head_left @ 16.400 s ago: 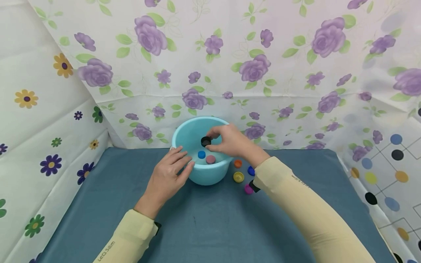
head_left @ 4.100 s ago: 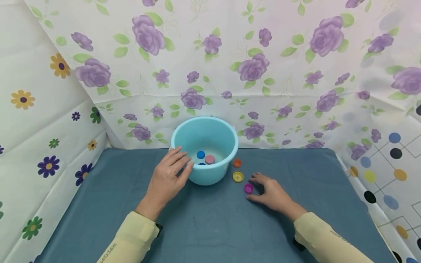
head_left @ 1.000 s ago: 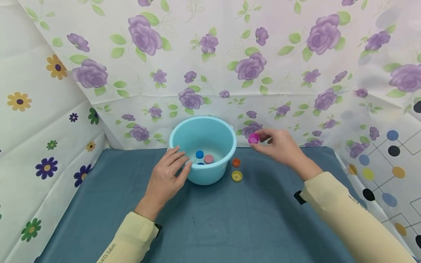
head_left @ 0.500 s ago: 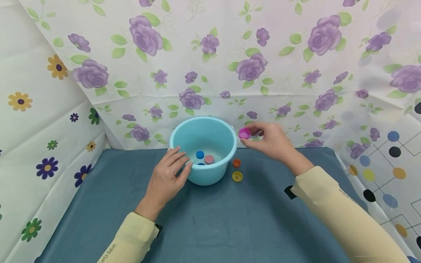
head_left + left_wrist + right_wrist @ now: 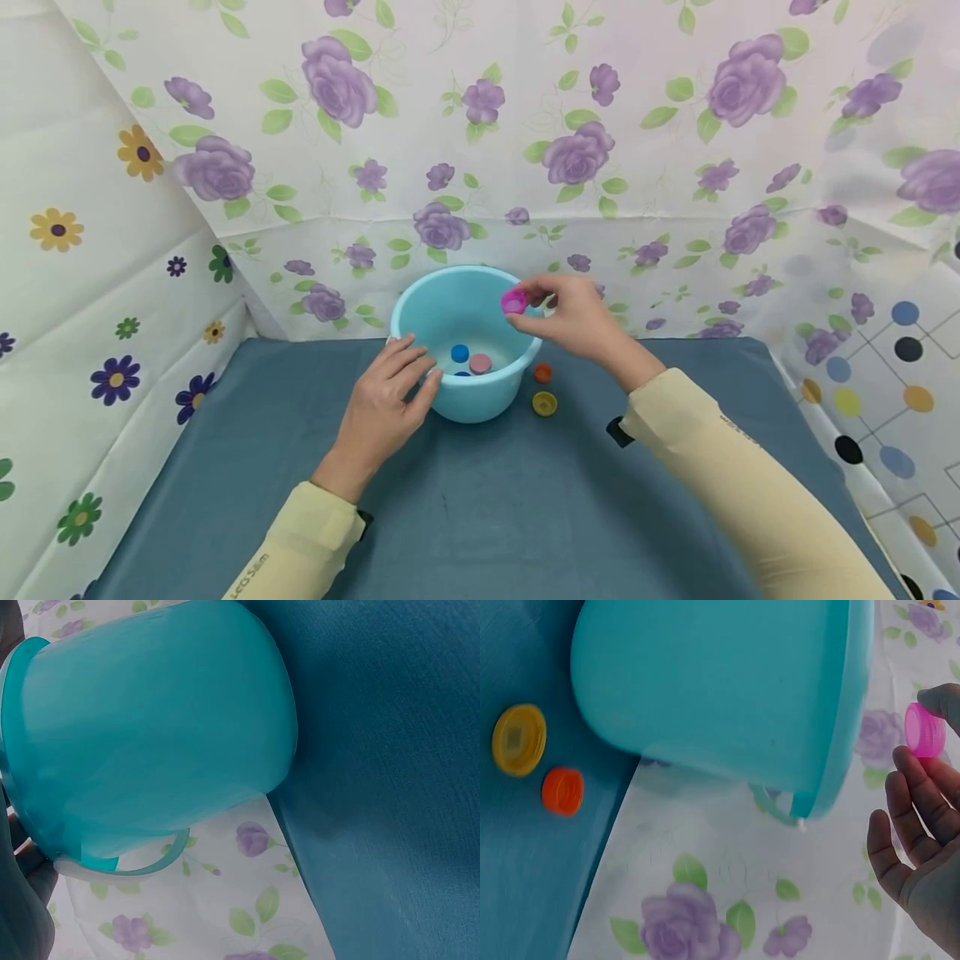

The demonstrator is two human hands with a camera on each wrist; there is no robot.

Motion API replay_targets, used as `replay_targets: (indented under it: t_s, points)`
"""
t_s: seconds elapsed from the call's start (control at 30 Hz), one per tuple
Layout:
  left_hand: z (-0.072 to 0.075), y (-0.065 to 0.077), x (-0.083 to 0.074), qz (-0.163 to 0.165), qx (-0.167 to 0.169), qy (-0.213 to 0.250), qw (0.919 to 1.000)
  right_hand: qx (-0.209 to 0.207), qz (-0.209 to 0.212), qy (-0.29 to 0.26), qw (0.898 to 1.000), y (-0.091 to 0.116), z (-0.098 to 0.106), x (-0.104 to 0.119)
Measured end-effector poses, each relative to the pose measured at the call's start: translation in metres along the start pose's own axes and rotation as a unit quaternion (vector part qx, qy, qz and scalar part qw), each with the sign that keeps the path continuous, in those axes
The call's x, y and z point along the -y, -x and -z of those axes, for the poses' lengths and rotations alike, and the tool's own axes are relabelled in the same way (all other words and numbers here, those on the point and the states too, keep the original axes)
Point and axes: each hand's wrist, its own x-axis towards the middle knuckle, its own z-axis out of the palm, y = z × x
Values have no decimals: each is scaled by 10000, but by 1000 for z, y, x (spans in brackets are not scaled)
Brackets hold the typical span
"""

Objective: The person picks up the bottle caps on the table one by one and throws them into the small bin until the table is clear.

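Note:
Between thumb and fingers my right hand (image 5: 576, 318) pinches a magenta bottle cap (image 5: 513, 302), held above the right rim of a light blue bucket (image 5: 476, 402). The right wrist view shows the same cap (image 5: 925, 730) at the fingertips. My left hand (image 5: 384, 402) rests with relaxed fingers against the bucket's left rim; the left wrist view shows only part of that hand, beside the bucket's handle (image 5: 161, 861). Inside the bucket lie a blue cap (image 5: 459, 353), a pink cap (image 5: 480, 363) and a darker blue one (image 5: 462, 374), mostly hidden by the near rim.
To the right of the bucket, an orange cap (image 5: 543, 372) and a yellow cap (image 5: 544, 404) lie on the blue-grey tablecloth (image 5: 480, 517). A flowered curtain (image 5: 645, 183) hangs close behind the bucket.
Earlier my right hand held a black cap over the bucket. Since then it has lifted the magenta cap off the table and carried it left to the bucket. My left hand has stayed put.

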Motion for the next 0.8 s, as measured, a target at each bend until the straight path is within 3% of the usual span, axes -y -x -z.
replay_targets:
  t_s: [0.33,0.8]
  points:
    - [-1,0,2,2,23,-30,10000,306,94,-166,9993,-18,-26,1]
    - [0,0,2,34,64,-29,10000,795,-74,-60,9968,-29,-45,3]
